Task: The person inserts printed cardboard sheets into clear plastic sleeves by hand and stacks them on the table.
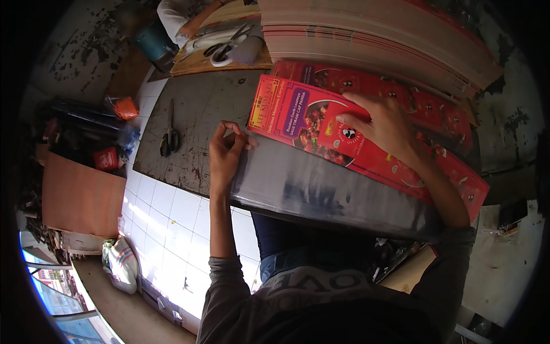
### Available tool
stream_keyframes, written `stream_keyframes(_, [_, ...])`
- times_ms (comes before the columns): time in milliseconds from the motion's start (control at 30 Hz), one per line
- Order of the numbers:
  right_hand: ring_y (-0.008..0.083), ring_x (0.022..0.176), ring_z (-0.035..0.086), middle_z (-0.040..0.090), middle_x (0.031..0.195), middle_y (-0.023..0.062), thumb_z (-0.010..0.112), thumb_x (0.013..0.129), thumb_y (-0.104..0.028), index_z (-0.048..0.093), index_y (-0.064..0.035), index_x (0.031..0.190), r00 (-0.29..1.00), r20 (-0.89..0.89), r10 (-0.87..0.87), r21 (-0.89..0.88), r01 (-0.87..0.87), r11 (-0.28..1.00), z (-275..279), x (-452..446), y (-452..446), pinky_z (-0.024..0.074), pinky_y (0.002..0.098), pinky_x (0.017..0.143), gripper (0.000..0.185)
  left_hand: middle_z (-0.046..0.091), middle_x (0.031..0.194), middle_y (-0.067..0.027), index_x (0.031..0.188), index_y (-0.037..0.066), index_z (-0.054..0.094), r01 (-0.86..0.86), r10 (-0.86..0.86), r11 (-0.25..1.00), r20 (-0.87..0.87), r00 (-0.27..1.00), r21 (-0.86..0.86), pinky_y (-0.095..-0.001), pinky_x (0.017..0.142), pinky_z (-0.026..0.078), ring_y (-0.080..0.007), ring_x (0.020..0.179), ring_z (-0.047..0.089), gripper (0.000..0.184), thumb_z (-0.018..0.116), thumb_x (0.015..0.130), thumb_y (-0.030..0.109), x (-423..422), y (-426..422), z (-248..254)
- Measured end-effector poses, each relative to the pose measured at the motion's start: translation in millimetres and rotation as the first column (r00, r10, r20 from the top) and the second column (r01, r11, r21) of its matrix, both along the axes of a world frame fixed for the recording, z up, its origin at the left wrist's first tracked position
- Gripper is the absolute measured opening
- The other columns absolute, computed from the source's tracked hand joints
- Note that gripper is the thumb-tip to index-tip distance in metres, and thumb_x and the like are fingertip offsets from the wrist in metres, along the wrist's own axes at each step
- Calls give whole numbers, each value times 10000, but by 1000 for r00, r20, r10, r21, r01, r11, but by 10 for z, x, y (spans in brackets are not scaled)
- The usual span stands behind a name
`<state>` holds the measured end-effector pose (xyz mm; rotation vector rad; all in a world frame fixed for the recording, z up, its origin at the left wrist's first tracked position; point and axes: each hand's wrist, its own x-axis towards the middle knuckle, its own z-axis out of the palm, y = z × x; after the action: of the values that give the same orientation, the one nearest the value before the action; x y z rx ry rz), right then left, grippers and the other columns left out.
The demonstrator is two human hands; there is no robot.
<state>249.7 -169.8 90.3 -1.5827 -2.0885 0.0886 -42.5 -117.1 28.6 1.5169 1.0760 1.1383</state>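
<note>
A long red printed panel [312, 123] lies at a slant across the workbench, with a yellow-and-purple end at its left and food pictures along it. My right hand [384, 123] grips it near its upper edge, thumb on the printed face. Below the panel is a glossy grey stretch of clear plastic film [309, 183] along the near side of the bench. At the film's left corner my left hand [226, 152] has thumb and fingers pinched together. What lies between those fingertips, if anything, is too small to make out.
More red printed panels [441, 114] lie behind, beside a tall stack of panels [372, 34]. Black-handled scissors [170, 137] rest on the bench's [195, 109] left. At the back, a co-worker's arm [183, 23] is near a wooden board holding scissors and a tape roll [220, 60].
</note>
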Motion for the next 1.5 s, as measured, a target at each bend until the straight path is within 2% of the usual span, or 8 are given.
stream_keyframes(33, [314, 773, 641, 639, 954, 171, 648, 770, -418, 600, -20, 1079, 999, -6, -36, -94, 36, 995, 29, -17, -9, 503, 370, 678, 506, 634, 700, -113, 872, 37, 433, 3, -3, 1000, -2, 1000, 2, -202, 650, 421, -79, 650, 533, 60, 480, 871, 0, -2, -1, 3])
stream_keyframes(533, [314, 892, 623, 620, 1029, 174, 680, 755, -353, 597, -5, 1072, 999, -33, 33, 6, -32, 999, 46, -33, -67, 498, 361, 756, 479, 635, 713, -116, 875, 31, 432, 3, -3, 1000, -19, 1000, 0, -212, 671, 421, -93, 676, 557, 57, 469, 870, -12, -8, 1, -3])
stream_keyframes(767, [307, 851, 633, 633, 994, 163, 680, 745, -382, 603, -15, 1062, 999, 49, -19, 37, 18, 999, 50, -51, -64, 506, 361, 719, 492, 636, 715, -115, 878, 30, 432, 9, -9, 1000, -10, 1000, -2, -211, 673, 423, -92, 667, 548, 55, 466, 871, -13, -17, 11, -8])
stream_keyframes(867, [311, 827, 637, 635, 982, 166, 674, 753, -390, 601, -17, 1070, 999, 36, -33, -39, 34, 999, 55, -39, -41, 507, 363, 706, 494, 635, 714, -112, 880, 31, 433, 1, -1, 1000, -26, 1000, -4, -213, 677, 424, -92, 669, 547, 55, 465, 873, -13, -8, -4, 7])
stream_keyframes(967, [312, 809, 641, 635, 971, 178, 667, 763, -394, 596, -8, 1076, 1000, -21, -1, -77, 0, 997, 11, 1, -5, 506, 361, 702, 502, 635, 717, -109, 882, 31, 434, 0, 0, 1000, -28, 1000, 2, -214, 681, 424, -93, 671, 547, 50, 465, 876, -8, -14, -12, 0])
stream_keyframes(1033, [312, 788, 647, 636, 956, 191, 671, 767, -373, 591, 8, 1078, 998, -16, 53, -12, -53, 999, -46, 33, 23, 507, 358, 696, 498, 635, 719, -108, 883, 30, 434, 9, -8, 1000, -18, 1000, 9, -215, 682, 423, -93, 672, 545, 46, 464, 878, -5, -17, -6, -6])
stream_keyframes(1467, [313, 853, 636, 625, 1001, 188, 679, 756, -383, 592, 8, 1070, 999, -28, 20, -52, -21, 998, -30, 12, 8, 498, 364, 745, 510, 636, 731, -114, 896, 29, 436, 35, -35, 999, 27, 999, 1, -220, 705, 421, -96, 695, 548, 27, 459, 892, 16, -41, -13, -46])
stream_keyframes(1500, [312, 741, 633, 633, 868, 184, 661, 762, -414, 596, -18, 1075, 999, -31, 45, 0, -45, 999, -83, 35, 35, 502, 390, 686, 509, 636, 730, -115, 896, 29, 435, 40, -40, 999, 30, 999, 7, -221, 705, 421, -97, 697, 550, 28, 460, 894, 19, -44, -13, -49])
